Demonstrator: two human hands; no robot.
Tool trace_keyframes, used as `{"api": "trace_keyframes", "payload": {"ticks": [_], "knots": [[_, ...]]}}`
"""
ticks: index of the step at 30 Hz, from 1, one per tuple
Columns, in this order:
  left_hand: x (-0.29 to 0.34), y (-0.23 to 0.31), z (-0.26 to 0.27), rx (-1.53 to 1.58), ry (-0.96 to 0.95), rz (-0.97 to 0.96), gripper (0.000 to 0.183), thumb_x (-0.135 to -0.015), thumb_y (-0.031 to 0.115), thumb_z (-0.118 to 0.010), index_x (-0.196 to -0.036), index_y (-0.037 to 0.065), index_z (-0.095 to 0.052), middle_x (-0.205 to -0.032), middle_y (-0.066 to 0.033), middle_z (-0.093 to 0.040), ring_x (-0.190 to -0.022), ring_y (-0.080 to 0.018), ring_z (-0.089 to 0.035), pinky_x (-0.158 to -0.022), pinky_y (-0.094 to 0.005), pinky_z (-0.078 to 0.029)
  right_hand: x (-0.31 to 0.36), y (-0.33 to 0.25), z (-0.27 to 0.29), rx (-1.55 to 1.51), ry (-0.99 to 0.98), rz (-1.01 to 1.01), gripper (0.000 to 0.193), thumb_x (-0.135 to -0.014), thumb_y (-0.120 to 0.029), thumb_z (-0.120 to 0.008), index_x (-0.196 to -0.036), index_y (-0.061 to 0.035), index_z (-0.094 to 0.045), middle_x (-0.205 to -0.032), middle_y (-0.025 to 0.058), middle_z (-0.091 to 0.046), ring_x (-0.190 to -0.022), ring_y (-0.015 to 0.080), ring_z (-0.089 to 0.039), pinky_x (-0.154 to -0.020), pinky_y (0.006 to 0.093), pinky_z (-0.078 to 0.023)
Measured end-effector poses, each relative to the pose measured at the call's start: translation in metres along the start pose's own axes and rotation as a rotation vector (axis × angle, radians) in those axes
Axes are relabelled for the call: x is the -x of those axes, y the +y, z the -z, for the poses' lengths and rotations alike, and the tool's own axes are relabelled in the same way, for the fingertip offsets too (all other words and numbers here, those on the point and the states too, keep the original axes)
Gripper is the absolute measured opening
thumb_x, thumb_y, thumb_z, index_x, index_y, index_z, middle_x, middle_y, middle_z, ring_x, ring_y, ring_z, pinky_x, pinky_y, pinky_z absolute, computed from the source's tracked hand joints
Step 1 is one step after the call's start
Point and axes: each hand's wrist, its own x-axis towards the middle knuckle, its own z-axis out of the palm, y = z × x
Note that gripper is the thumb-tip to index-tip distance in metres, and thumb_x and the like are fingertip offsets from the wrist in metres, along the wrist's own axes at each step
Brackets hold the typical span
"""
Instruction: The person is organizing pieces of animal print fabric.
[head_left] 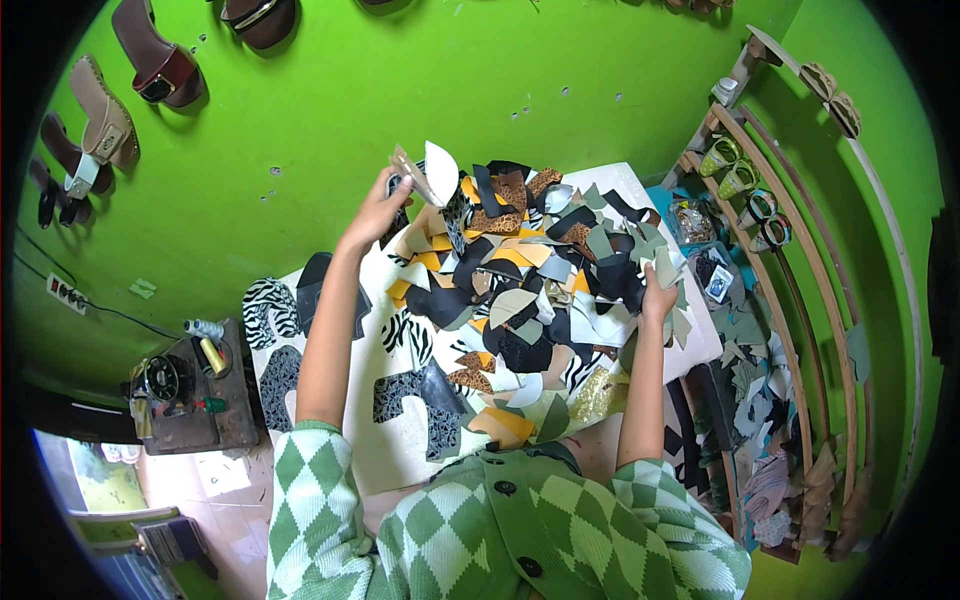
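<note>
Above the back left of a large heap of leather-like scraps (512, 302), my left hand (378, 212) is closed around several cut pieces. A white rounded piece (441, 172) and a tan one (410, 172) stick up from its fingers; a dark patterned strip hangs close by. My right hand (658, 296) is at the heap's right edge, its fingers closed on grey-green scraps (660, 262). Fingertips there are partly hidden. The heap mixes black, yellow, grey, zebra and leopard-print offcuts.
The heap lies on a white table (618, 182). Zebra-print (270, 308) and grey patterned cutouts (400, 396) lie at its left. A sewing machine (162, 378) stands at far left. Wooden racks (770, 250) line the right, above more scraps (745, 350). Sandals (160, 60) hang on the green wall.
</note>
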Motion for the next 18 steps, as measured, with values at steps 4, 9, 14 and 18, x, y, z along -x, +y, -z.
{"api": "trace_keyframes", "payload": {"ticks": [4, 9, 14, 18], "knots": [[0.014, -0.018, 0.007, -0.375, 0.077, -0.185, 0.043, -0.091, 0.037, -0.048, -0.12, 0.006, -0.048, -0.109, -0.0168, -0.055, -0.103, -0.027, -0.05, -0.092, -0.0365, -0.037, -0.011, 0.008, 0.008, 0.048, 0.044, 0.016, 0.042, -0.076, -0.012, -0.069, -0.112, 0.0044, -0.055, -0.106, 0.01, -0.059, -0.091, 0.0179, -0.057, -0.08, 0.0299, -0.043], [0.0, -0.017, -0.027, -0.337, 0.316, -0.101, 0.051, -0.075, 0.034, -0.07, -0.109, 0.001, -0.052, -0.103, -0.0179, -0.055, -0.089, -0.0255, -0.057, -0.077, -0.0359, -0.046, 0.001, 0.003, -0.004, -0.033, 0.026, 0.035, 0.037, -0.075, -0.014, -0.069, -0.105, 0.006, -0.059, -0.104, 0.0121, -0.061, -0.09, 0.0198, -0.059, -0.081, 0.0317, -0.043], [-0.013, -0.059, -0.081, 0.039, -0.493, 0.168, 0.05, -0.095, 0.047, -0.031, -0.117, 0.005, -0.047, -0.099, -0.0065, -0.054, -0.081, -0.0109, -0.054, -0.077, -0.0272, -0.046, 0.002, 0.009, -0.017, 0.066, 0.017, 0.005, 0.041, -0.076, -0.011, -0.069, -0.112, 0.0051, -0.054, -0.106, 0.0097, -0.059, -0.092, 0.0179, -0.057, -0.08, 0.0298, -0.043], [0.016, -0.091, -0.122, 0.448, -0.433, 0.402, 0.041, -0.098, 0.037, -0.029, -0.117, 0.006, -0.047, -0.091, -0.0032, -0.058, -0.077, -0.0104, -0.059, -0.071, -0.0235, -0.051, 0.015, 0.0, -0.024, -0.019, 0.083, 0.034, 0.04, -0.079, -0.017, -0.065, -0.111, 0.0032, -0.054, -0.103, 0.0104, -0.06, -0.09, 0.0205, -0.059, -0.08, 0.0309, -0.044]]}}
